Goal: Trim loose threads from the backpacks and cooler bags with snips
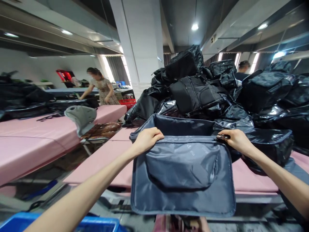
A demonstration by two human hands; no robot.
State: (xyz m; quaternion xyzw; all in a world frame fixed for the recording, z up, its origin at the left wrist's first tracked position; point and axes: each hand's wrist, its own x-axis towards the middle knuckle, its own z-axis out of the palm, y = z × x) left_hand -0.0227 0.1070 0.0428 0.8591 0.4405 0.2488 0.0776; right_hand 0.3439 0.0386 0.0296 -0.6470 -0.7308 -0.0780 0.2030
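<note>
An open blue-grey fabric bag [183, 199] stands at the near edge of the pink table, its lining showing and its front panel hanging over the edge. A bulging pocket [181, 167] sits on that panel. My left hand [149, 139] is closed on the seam at the bag's upper left. At the right end of the same seam, my right hand [235, 140] is closed around small dark thread snips [223, 136]. The tips of the snips lie against the seam; whether they cut a thread is too small to tell.
Black bags [198, 93] lie heaped behind the open one and to the right. A second pink table [36, 141] and a grey chair [80, 117] stand at left. A blue crate [96, 223] is below. One person [103, 87] works at back left; another is partly hidden behind the heap.
</note>
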